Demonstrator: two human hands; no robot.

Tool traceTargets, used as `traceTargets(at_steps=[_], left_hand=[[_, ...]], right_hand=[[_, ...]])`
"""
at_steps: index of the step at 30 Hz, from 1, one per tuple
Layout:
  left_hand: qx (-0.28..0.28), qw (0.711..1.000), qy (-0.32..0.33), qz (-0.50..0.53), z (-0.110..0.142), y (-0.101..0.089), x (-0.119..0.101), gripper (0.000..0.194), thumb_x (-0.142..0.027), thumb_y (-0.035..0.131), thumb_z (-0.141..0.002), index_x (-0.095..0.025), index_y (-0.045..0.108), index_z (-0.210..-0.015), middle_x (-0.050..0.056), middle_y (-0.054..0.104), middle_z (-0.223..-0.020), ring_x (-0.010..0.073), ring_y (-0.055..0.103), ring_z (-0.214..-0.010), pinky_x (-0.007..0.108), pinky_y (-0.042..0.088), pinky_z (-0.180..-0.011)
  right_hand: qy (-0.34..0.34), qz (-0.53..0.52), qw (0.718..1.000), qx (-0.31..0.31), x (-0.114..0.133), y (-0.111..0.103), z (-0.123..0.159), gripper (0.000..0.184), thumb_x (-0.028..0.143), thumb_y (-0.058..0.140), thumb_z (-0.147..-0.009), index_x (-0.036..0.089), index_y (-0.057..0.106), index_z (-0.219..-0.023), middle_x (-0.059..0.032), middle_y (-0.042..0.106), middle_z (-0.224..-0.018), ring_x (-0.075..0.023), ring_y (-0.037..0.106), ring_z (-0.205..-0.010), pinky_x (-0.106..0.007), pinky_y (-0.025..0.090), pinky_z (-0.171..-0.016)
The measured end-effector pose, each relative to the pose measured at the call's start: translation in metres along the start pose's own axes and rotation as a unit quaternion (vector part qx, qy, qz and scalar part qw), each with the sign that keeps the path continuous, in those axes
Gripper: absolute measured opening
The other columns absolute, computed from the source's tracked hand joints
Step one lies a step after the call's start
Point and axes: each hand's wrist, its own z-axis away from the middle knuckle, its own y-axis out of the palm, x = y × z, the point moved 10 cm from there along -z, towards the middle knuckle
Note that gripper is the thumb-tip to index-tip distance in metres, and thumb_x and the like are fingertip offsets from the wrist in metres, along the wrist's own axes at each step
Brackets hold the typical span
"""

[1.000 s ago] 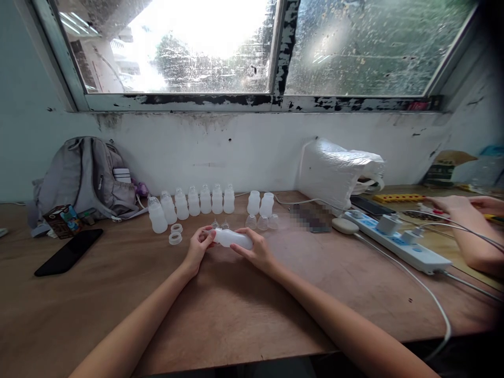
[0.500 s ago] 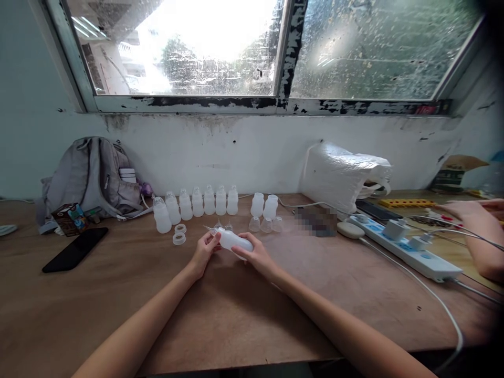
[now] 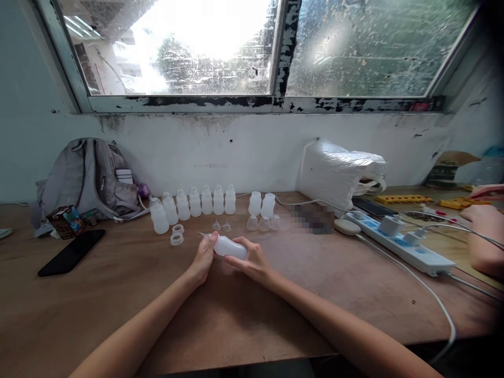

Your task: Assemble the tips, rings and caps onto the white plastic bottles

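Observation:
A white baby bottle [image 3: 230, 248] lies on its side between my hands, its nipple end pointing left. My left hand [image 3: 203, 257] is closed round the neck and collar end, where a clear nipple tip sticks out. With fingers and thumb, my right hand [image 3: 252, 258] grips the bottle's base end. Just behind stand two clear nipples [image 3: 226, 226] on the table, and to their left two white collar rings [image 3: 177, 239]. Several capped bottles [image 3: 195, 202] form a row farther back. Two uncapped bottles [image 3: 268, 205] stand right of them, with three clear caps [image 3: 263, 223] in front.
A grey backpack [image 3: 88, 178], a small box [image 3: 66, 220] and a black phone [image 3: 73, 253] are at the left. On the right lie a power strip [image 3: 401, 244] with cables and a white bag [image 3: 334, 173]. Another person's hand [image 3: 482, 220] is at the far right.
The bottle has turned slightly in my hands, and my right fingers have shifted around its base. Both nipples behind now show clearly. The whole view has shifted a little.

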Motion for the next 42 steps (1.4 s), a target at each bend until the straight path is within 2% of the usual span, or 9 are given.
traceTargets(at_steps=[10, 15, 19, 24, 28, 31, 33, 37, 42], left_hand=[[-0.008, 1.000, 0.015, 0.014, 0.009, 0.006, -0.011, 0.033, -0.047, 0.056, -0.070, -0.015, 0.052, -0.075, -0.001, 0.054, -0.068, 0.0095, 0.049, -0.062, 0.021, 0.038, -0.062], [0.011, 0.999, 0.050, -0.008, -0.001, 0.004, -0.014, 0.034, -0.047, 0.051, -0.075, -0.015, 0.054, -0.086, 0.003, 0.058, -0.081, 0.0120, 0.053, -0.074, 0.022, 0.040, -0.069], [0.074, 0.997, 0.018, 0.015, -0.008, 0.014, 0.000, 0.041, -0.048, 0.054, -0.073, -0.019, 0.051, -0.102, 0.006, 0.058, -0.103, 0.0174, 0.053, -0.096, 0.029, 0.040, -0.083], [0.084, 0.996, 0.014, 0.000, -0.004, 0.017, 0.006, 0.043, -0.038, 0.062, -0.069, -0.018, 0.050, -0.105, 0.008, 0.057, -0.108, 0.0210, 0.052, -0.101, 0.033, 0.040, -0.087], [0.037, 0.999, 0.011, 0.021, -0.001, 0.007, 0.000, 0.039, -0.038, 0.061, -0.069, -0.018, 0.051, -0.102, 0.006, 0.059, -0.100, 0.0195, 0.057, -0.088, 0.030, 0.045, -0.075], [0.008, 1.000, 0.017, 0.025, -0.003, -0.003, -0.006, 0.038, -0.039, 0.058, -0.070, -0.019, 0.051, -0.102, 0.003, 0.058, -0.093, 0.0168, 0.057, -0.080, 0.025, 0.045, -0.065], [-0.010, 0.999, 0.030, 0.018, -0.005, -0.010, -0.010, 0.036, -0.040, 0.057, -0.070, -0.018, 0.053, -0.100, 0.002, 0.057, -0.091, 0.0146, 0.055, -0.077, 0.022, 0.043, -0.062], [-0.017, 1.000, 0.011, -0.013, -0.011, -0.016, -0.003, 0.035, -0.042, 0.058, -0.069, -0.017, 0.054, -0.094, 0.001, 0.056, -0.084, 0.0116, 0.052, -0.068, 0.020, 0.039, -0.057], [-0.026, 0.998, -0.011, -0.064, -0.011, -0.020, 0.003, 0.041, -0.041, 0.063, -0.064, -0.015, 0.052, -0.094, 0.004, 0.055, -0.084, 0.0132, 0.052, -0.071, 0.021, 0.039, -0.059]], right_hand=[[0.192, -0.250, 0.948, 0.034, -0.026, 0.019, 0.007, 0.033, 0.044, 0.060, -0.064, 0.014, 0.059, -0.078, 0.0024, 0.050, -0.052, -0.0074, 0.039, -0.040, -0.019, 0.026, -0.034], [0.163, -0.274, 0.947, 0.040, -0.020, 0.014, 0.001, 0.035, 0.042, 0.065, -0.061, 0.016, 0.055, -0.082, 0.0013, 0.054, -0.061, -0.0093, 0.046, -0.049, -0.017, 0.032, -0.035], [0.174, -0.317, 0.932, 0.021, -0.028, 0.012, -0.006, 0.035, 0.047, 0.058, -0.068, 0.018, 0.050, -0.088, 0.0020, 0.053, -0.063, -0.0086, 0.046, -0.047, -0.018, 0.035, -0.039], [0.139, -0.305, 0.938, 0.087, -0.030, 0.023, -0.010, 0.033, 0.048, 0.041, -0.079, 0.020, 0.049, -0.092, 0.0004, 0.053, -0.069, -0.0099, 0.048, -0.050, -0.020, 0.035, -0.040], [-0.002, -0.112, 0.994, 0.012, -0.021, -0.004, -0.018, 0.031, 0.041, 0.037, -0.083, 0.018, 0.056, -0.077, -0.0017, 0.052, -0.073, -0.0121, 0.049, -0.064, -0.023, 0.041, -0.057], [-0.045, 0.036, 0.994, -0.098, -0.031, -0.036, -0.025, 0.024, 0.032, 0.040, -0.082, 0.018, 0.057, -0.075, -0.0035, 0.051, -0.073, -0.0139, 0.049, -0.065, -0.027, 0.041, -0.065], [-0.049, 0.112, 0.978, -0.171, -0.046, -0.060, -0.029, 0.017, 0.026, 0.043, -0.078, 0.017, 0.057, -0.084, -0.0062, 0.051, -0.081, -0.0169, 0.050, -0.072, -0.030, 0.042, -0.070], [-0.008, 0.212, 0.927, -0.311, -0.087, -0.111, -0.030, 0.032, 0.021, 0.044, -0.072, 0.013, 0.052, -0.102, -0.0139, 0.047, -0.101, -0.0245, 0.044, -0.098, -0.039, 0.036, -0.085], [0.100, 0.186, 0.935, -0.285, -0.142, -0.129, -0.035, 0.040, 0.023, 0.048, -0.070, 0.013, 0.048, -0.109, -0.0142, 0.055, -0.101, -0.0249, 0.048, -0.097, -0.040, 0.037, -0.084]])
